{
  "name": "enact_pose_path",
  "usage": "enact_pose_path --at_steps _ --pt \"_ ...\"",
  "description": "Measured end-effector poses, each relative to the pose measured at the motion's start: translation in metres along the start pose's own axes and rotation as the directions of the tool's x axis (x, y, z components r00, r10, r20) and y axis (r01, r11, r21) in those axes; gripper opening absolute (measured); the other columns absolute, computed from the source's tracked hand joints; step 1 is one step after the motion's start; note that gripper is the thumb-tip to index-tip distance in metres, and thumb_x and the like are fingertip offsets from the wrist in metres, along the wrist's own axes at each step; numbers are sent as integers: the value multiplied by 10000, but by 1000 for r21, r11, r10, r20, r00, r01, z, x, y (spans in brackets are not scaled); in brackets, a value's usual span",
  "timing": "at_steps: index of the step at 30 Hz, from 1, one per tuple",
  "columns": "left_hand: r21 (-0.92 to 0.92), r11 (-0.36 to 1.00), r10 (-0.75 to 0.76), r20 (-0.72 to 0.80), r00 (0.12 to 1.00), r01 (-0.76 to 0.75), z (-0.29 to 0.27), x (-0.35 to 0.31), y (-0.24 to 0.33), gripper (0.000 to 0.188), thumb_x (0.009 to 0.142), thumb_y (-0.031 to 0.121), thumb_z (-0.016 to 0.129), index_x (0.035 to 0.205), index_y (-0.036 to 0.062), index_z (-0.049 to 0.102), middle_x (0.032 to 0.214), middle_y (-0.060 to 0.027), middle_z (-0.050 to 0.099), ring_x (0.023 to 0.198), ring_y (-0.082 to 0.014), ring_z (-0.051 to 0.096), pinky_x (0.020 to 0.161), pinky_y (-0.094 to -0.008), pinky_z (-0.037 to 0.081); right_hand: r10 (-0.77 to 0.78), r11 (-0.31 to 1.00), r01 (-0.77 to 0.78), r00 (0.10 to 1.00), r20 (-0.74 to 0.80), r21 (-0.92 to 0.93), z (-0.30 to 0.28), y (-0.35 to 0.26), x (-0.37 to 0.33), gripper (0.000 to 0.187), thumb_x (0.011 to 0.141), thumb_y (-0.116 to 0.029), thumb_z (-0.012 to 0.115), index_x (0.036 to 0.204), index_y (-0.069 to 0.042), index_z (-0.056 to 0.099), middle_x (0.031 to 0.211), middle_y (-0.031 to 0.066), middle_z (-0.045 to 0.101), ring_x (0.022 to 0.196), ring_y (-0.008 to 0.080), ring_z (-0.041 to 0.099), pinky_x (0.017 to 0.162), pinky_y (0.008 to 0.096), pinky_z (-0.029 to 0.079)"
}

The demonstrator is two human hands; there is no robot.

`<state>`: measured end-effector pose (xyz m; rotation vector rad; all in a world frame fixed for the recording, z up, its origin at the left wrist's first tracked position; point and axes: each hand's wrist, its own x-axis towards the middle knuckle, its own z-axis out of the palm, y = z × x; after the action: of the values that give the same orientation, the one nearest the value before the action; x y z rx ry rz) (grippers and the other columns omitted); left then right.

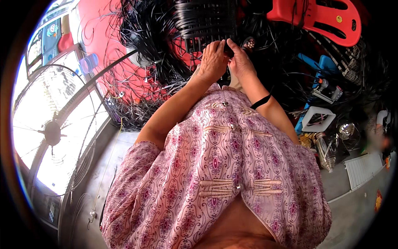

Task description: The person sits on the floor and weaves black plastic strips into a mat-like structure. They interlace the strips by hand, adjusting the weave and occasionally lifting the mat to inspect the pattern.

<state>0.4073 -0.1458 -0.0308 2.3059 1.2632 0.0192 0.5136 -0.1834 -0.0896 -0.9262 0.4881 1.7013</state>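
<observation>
**A:** Both hands are up at twelve o'clock. The left hand lies flat-fingered against the lower edge of a black woven basket, fingers close together and curled over the weave.

**B:** And the right hand is just beside it, thumb and forefinger pinched on a black strip at the basket's rim. The two hands are almost touching. A black band circles the right forearm.

**A:** The basket itself sits at the top centre, ribs running side to side, with a loose tangle of black strands spilling off toward eleven o'clock.

**B:** Whether the left hand actually grips a strip or only presses on the weave, he cannot tell from here.

**A:** Around the work: a red plastic stool at one o'clock, a blue stool at two, and below it a white square frame near three o'clock.

**B:** A clear bottle lies just past the right elbow, at about four. Over at nine o'clock, a big standing fan with its wire guard, bright light behind it.

**A:** The pink patterned blouse fills the lower middle, sleeves ending above the elbows, forearms reaching straight up to the basket.
</observation>
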Motion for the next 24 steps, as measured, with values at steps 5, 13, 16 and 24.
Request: enact_pose_path --at_steps 5,13,16,24 --pt "-132 990 -57 -1 998 56 -17 8 -2 384 826 101 583 1203 24 575 1159 -175 560 997 -347 585 827 -392 486 -92 995 77 957 -274 -65 21 5 3 220 747 -196 782 891 -86 658 782 6 640 570 135 591 479 241 449" --pt "96 975 212 -154 965 -199 -21 50 -14 309 774 84 610 1074 124 673 941 -59 532 928 -260 512 803 -376 411 -185 962 123 950 -250 -244 14 7 -1 257 734 -250 771 876 -82 639 759 9 648 550 127 605 507 230 427" --pt "158 970 201 -111 973 -182 -20 55 -16 331 761 99 626 1087 136 669 965 -41 532 958 -238 505 804 -372 395 -207 955 147 952 -224 -258 13 9 2 293 729 -294 776 900 -105 633 768 -1 659 549 128 616 530 232 405" --pt "215 956 225 -96 970 -200 -21 55 -20 339 774 161 648 1112 144 645 1007 -45 544 980 -248 508 836 -386 390 -253 942 176 932 -258 -286 6 13 8 308 716 -297 783 915 -120 630 788 -14 661 535 130 619 557 253 411"
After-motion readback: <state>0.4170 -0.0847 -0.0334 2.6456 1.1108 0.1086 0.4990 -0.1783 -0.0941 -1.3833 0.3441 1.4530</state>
